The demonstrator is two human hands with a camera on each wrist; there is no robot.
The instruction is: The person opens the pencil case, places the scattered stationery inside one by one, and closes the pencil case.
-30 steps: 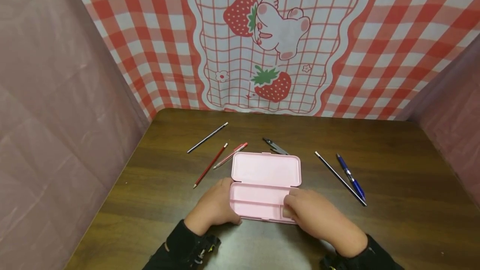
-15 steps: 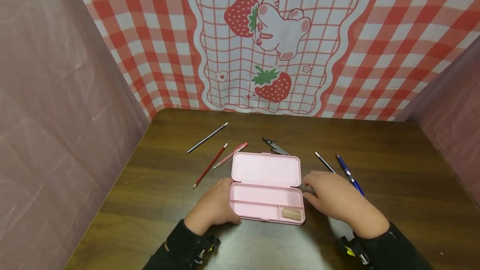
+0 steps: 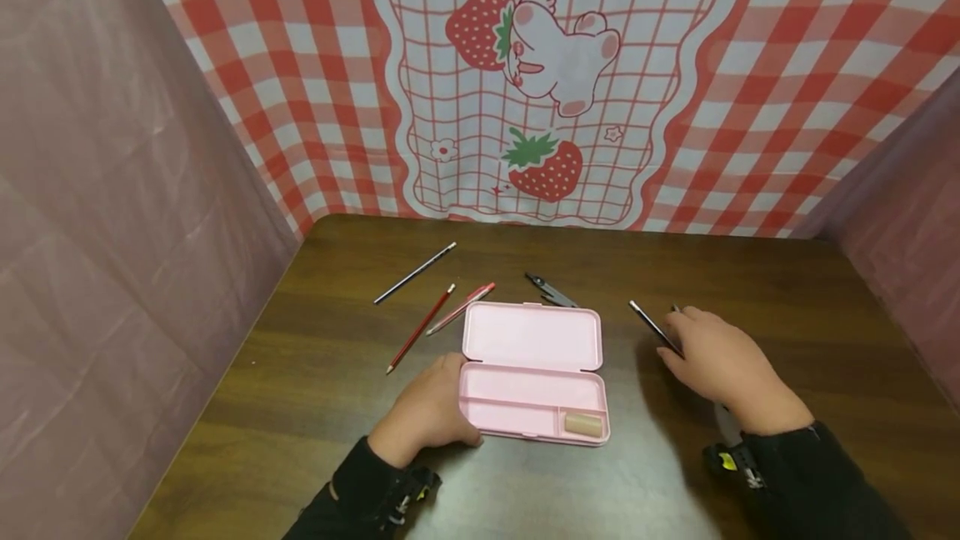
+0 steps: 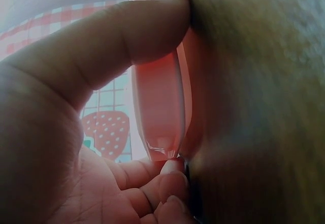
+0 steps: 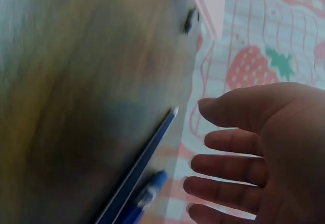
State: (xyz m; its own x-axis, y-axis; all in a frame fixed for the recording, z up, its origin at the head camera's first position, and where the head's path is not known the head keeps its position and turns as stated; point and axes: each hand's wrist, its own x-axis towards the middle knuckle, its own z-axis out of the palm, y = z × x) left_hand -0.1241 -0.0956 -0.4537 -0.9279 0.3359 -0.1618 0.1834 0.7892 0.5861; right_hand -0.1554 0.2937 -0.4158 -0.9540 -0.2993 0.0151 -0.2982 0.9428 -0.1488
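Note:
A pink pencil case (image 3: 510,419) lies with its lid (image 3: 532,337) folded back and a tan eraser (image 3: 583,425) in its small right compartment. My left hand (image 3: 426,407) grips the case's left end. In the left wrist view the thumb (image 4: 152,31) crosses the pink side wall (image 4: 160,97), with the other fingers at its far corner. Over to the right, my right hand (image 3: 723,365) hovers with fingers spread above a dark pencil (image 3: 652,325), holding nothing. The right wrist view shows that pencil beside a blue pen (image 5: 150,193); in the head view the hand mostly covers the pen.
On the brown table (image 3: 315,457), a dark pencil (image 3: 415,273), a red pencil (image 3: 422,329) and a red-and-clear pen (image 3: 461,309) lie left of the case. A grey compass (image 3: 551,290) sits behind the lid. A checked cloth (image 3: 300,90) hangs behind.
My right hand has left the case's right compartment, where the eraser now shows, and moved right over the dark pencil and blue pen. The left hand stays put.

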